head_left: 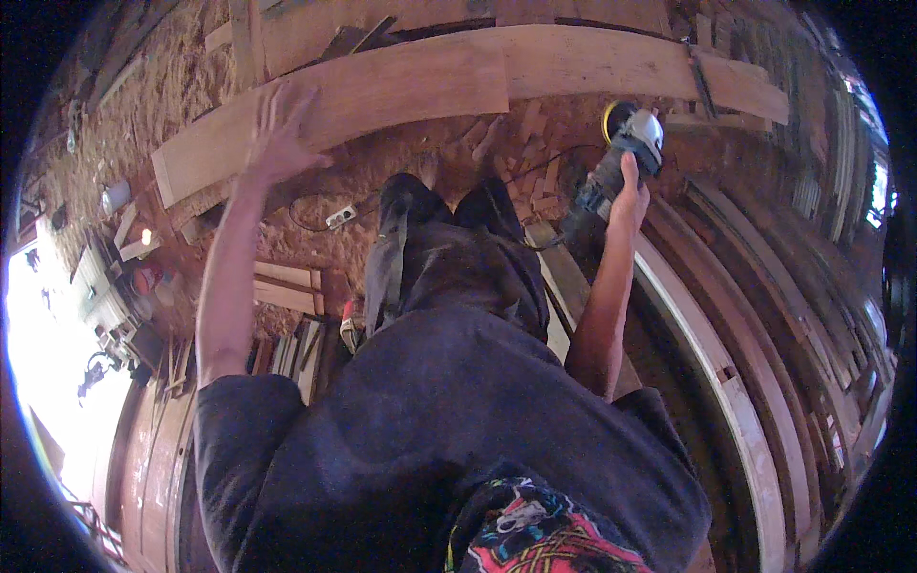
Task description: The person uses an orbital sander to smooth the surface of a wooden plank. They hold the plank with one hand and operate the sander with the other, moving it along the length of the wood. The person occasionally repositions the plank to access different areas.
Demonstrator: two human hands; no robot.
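My right hand (pixel 628 199) grips an angle grinder (pixel 647 136) by its dark body, with a yellow-edged disc (pixel 608 122) facing left. The tool is held up to the right of my knees, apart from the boards. My left hand (pixel 280 138) is raised with its fingers spread, slightly blurred, and holds nothing. Behind it in the picture lies a long, smooth wooden board (pixel 411 94). Its right end meets another long board (pixel 602 62). Whether the left hand touches the board I cannot tell.
A white power strip (pixel 341 218) lies on the sawdust-covered ground left of my legs, with a dark cord beside it. Long planks (pixel 755 430) are stacked along the right. Wood offcuts (pixel 546 181) lie beyond my knees. A white container (pixel 116 198) stands at far left.
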